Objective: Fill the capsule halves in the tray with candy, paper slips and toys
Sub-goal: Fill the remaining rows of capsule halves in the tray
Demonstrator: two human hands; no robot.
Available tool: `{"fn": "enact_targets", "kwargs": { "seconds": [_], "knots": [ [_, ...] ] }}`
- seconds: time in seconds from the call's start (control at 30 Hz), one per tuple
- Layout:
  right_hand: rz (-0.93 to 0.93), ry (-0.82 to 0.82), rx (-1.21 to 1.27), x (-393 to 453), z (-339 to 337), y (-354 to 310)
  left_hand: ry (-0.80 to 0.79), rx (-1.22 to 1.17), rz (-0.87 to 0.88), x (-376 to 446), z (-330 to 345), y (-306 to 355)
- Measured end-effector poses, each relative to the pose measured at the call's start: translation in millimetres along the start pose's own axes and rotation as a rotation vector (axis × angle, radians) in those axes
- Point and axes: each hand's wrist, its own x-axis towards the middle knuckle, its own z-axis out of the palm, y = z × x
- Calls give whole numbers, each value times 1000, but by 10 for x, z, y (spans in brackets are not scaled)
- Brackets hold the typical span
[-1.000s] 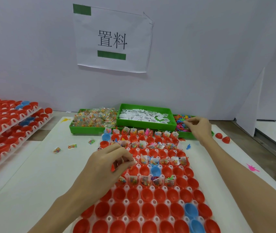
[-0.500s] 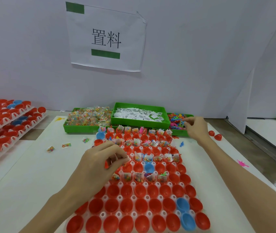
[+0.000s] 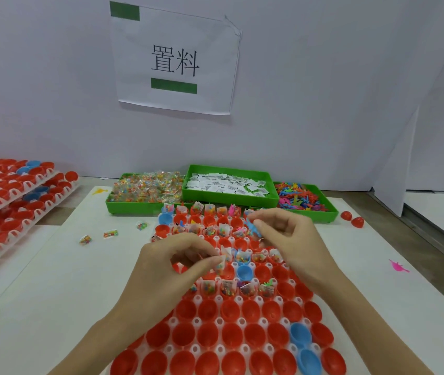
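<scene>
Two characters, "置料", mark the wall sign (image 3: pixel 174 59); left hand (image 3: pixel 166 269) pinches a candy packet (image 3: pixel 219 263), right hand (image 3: pixel 293 239) pinches a blue toy (image 3: pixel 253 228) above the capsule tray (image 3: pixel 242 301).

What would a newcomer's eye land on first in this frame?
First, the tray of red capsule halves filling the lower centre, with both hands above it: the left hand pinching a candy packet, the right hand a blue toy. Behind, three green bins sit under a taped paper sign.

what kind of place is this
Probably a small toy-packing workstation in a factory: green plastic bins of candy, slips and toys, a white tray of red plastic capsule halves, more stacked trays, and a printed wall sign.
</scene>
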Motion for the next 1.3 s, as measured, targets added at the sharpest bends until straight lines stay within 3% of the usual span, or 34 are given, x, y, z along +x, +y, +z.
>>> {"fn": "enact_targets", "kwargs": {
  "seconds": [0.27, 0.6, 0.77, 0.83, 0.9, 1.0, 1.13, 1.3],
  "knots": [
    [-260, -142, -234, -309, 301, -62, 57, -213, -121, -24, 106, 80],
    [-117, -334, 35, -294, 126, -152, 163, -106, -59, -54, 154, 124],
    [-81, -476, 68, -259, -27, -169, 143, -111, -34, -45, 235, 167],
    [-60, -493, 41, -237, -166, -182, 112, -130, -43, -45, 268, 197],
    [-41, -469, -18, -213, -340, -176, 70, -6, 7, -46, 272, 198],
    [45, -417, -106, -195, -612, -116, -93, 290, 246, -79, 286, 234],
    [203, -472, -257, -203, -743, 0, -389, 422, 434, -181, 451, 295],
    [172, -538, -369, -203, -702, 29, -556, 683, 628, -226, 637, 260]
  ]
}}
